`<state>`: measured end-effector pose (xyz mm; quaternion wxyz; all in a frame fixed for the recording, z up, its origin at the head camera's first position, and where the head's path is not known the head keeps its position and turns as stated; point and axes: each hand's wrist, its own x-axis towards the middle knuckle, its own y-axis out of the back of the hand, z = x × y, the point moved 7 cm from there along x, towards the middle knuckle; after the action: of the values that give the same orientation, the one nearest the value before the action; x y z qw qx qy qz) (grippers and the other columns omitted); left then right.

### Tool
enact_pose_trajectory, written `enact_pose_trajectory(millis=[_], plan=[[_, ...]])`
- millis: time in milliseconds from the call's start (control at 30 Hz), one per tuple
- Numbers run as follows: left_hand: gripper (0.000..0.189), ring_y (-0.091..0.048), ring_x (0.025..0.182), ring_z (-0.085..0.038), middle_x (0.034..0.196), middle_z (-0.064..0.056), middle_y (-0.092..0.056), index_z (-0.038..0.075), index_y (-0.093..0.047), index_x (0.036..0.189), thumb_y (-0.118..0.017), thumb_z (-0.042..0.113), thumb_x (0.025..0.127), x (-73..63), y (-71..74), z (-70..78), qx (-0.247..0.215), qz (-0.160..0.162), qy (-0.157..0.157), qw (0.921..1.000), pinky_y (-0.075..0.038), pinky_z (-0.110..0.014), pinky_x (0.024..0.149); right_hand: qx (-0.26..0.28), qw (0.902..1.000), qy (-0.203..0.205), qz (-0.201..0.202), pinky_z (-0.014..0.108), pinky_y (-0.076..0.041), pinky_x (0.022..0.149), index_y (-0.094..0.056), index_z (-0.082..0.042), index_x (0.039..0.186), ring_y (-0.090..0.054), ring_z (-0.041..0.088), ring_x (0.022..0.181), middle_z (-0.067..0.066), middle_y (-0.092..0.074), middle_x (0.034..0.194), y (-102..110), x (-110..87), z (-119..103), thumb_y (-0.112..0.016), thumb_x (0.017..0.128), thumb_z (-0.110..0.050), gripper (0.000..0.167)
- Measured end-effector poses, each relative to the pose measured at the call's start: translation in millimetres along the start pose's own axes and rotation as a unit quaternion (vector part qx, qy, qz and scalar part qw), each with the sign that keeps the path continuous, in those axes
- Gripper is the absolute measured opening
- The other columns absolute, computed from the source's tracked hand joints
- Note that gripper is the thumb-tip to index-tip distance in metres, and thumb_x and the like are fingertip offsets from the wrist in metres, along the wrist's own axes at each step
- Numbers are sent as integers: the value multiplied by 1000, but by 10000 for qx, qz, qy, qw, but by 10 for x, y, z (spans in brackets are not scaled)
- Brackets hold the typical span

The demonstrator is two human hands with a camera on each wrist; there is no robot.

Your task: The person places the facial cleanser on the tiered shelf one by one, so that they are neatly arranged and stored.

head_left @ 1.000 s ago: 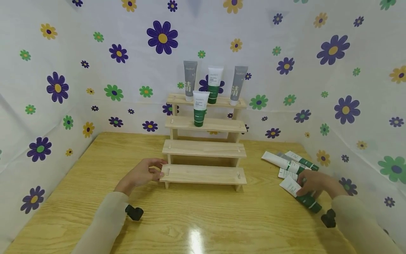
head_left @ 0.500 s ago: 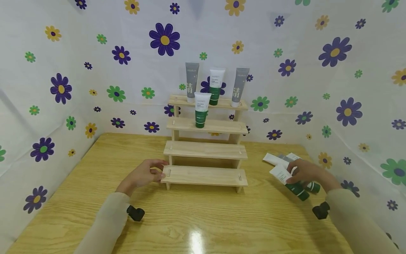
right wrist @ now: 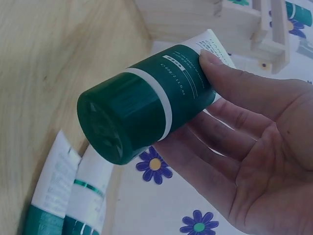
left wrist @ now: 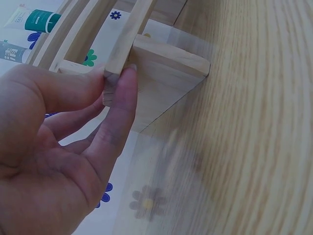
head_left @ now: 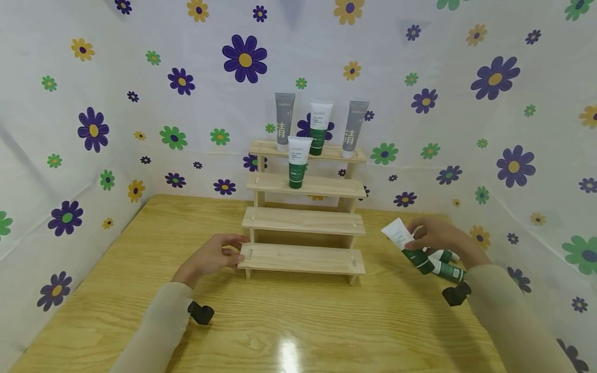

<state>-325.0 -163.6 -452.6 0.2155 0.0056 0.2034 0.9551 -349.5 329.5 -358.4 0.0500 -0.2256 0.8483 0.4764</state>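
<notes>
Lifting tube (right wrist: 151, 100), right hand (head_left: 435, 235) now nearer rack (head_left: 300, 258)

A board (left wrist: 126, 41) is pinched at its end by the left hand (left wrist: 61, 137). A green-and-white tube (left wrist: 40, 20) and a grey tube (left wrist: 13, 52) are seen at upper left, the surface (left wrist: 259, 122) at right.

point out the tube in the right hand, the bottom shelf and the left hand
Tube (right wrist: 172, 90), right wrist view: on its green printed body.
Bottom shelf (head_left: 301, 258), head view: middle of its top surface.
Left hand (left wrist: 56, 164), left wrist view: on the palm.
</notes>
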Motion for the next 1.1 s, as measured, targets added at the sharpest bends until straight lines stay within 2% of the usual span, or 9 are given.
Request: enact_pose_trajectory(millis=[267,433,633,967,1100], plan=[[51,-70,97,-20,131,-27,-56,-2,-50,147,-65,3,100,9,-8,0,65,22,59,10000,-64,-41,85,100,9986,398,327,44,-65,77,-57,8,123,-74,25,91,32,-71,116,143,80,-268,-76,95,-22,45],[51,-70,97,-21,130,-27,-56,-3,-50,147,-65,3,99,9,-12,2,92,23,68,9999,-64,-41,85,77,9976,395,569,47,-64,81,-52,10,130,-74,27,93,36,-66,125,238,111,-458,-75,95,-24,54],[50,-70,98,-22,128,-27,-58,-3,-50,147,-65,3,100,15,-13,-5,71,23,51,10000,-64,-40,84,375,9938,512,914,47,-64,84,-54,6,131,-74,30,99,33,-67,126,332,151,-665,-74,97,-24,49],[49,-70,99,-21,131,-27,-57,-1,-52,146,-66,4,100,15,-19,-26,88,60,114,9999,-64,-36,84,791,9844,620,1446,51,-62,90,-52,7,136,-68,45,114,35,-63,131,443,253,-963,-71,99,-18,48],[49,-70,98,-21,134,-27,-55,0,-53,146,-66,5,99,16,-13,-27,114,88,150,9998,-64,-36,83,787,9803,472,1747,53,-60,95,-51,4,139,-68,45,116,32,-64,133,474,273,-1076,-70,99,-21,51]])
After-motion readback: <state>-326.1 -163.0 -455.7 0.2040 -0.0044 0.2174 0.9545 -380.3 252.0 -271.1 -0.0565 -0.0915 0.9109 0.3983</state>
